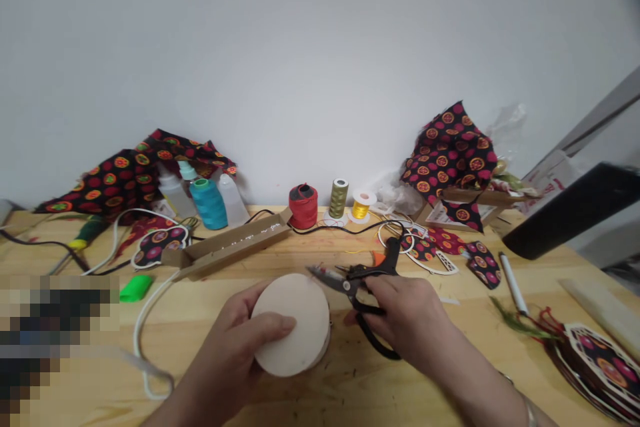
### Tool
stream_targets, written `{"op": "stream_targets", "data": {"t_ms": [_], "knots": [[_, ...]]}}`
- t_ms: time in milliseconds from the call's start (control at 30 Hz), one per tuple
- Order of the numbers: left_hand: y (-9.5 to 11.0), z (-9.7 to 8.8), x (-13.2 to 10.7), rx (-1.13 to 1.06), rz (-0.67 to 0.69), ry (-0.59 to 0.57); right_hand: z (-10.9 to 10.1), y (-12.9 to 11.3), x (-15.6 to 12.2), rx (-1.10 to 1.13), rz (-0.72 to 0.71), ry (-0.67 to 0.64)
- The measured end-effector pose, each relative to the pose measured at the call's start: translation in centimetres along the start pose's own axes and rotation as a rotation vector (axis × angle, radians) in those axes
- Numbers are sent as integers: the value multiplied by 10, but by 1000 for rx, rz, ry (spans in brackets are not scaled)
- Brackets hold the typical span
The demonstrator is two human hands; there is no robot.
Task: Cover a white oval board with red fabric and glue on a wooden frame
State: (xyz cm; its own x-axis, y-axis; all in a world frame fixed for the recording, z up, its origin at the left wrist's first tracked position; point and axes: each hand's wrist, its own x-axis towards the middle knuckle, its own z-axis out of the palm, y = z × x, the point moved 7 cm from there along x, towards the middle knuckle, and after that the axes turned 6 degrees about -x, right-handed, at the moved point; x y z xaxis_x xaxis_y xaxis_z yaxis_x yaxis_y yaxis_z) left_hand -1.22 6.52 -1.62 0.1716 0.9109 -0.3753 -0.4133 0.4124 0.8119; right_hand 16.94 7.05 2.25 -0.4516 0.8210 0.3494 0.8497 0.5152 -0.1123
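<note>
My left hand [237, 333] is closed around a round off-white disc [300, 340], thumb flat on its face. A second edge shows beneath the disc, so it may be more than one layer. A pair of scissors [350, 287] with black handles is in my right hand [407, 313], fingers wrapped about the grips. The blades point left, just past the disc's upper right edge, and look slightly parted. Right behind the scissors lies a black glue gun [395, 253] with an orange trigger.
An open cardboard box [233, 247] lies beyond my left hand. Thread spools stand by the wall, among them a red one [303, 207] and a blue one [209, 203]. Patterned cloth [450, 153] is heaped at both sides. A stack of decorated pieces [595, 360] sits at right.
</note>
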Motion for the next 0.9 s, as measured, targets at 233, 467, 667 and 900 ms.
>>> {"op": "stream_targets", "data": {"t_ms": [233,467,667,900], "knots": [[-4,7,0,-8,-25,-67,-1,0,4,76,83,-171],[-9,6,3,5,-51,-86,-1,-4,3,-10,3,-154],[-12,7,2,21,-43,-129,1,-4,4,14,-20,-154],[-9,7,1,30,-23,-130,3,-2,2,-14,-69,-127]]}}
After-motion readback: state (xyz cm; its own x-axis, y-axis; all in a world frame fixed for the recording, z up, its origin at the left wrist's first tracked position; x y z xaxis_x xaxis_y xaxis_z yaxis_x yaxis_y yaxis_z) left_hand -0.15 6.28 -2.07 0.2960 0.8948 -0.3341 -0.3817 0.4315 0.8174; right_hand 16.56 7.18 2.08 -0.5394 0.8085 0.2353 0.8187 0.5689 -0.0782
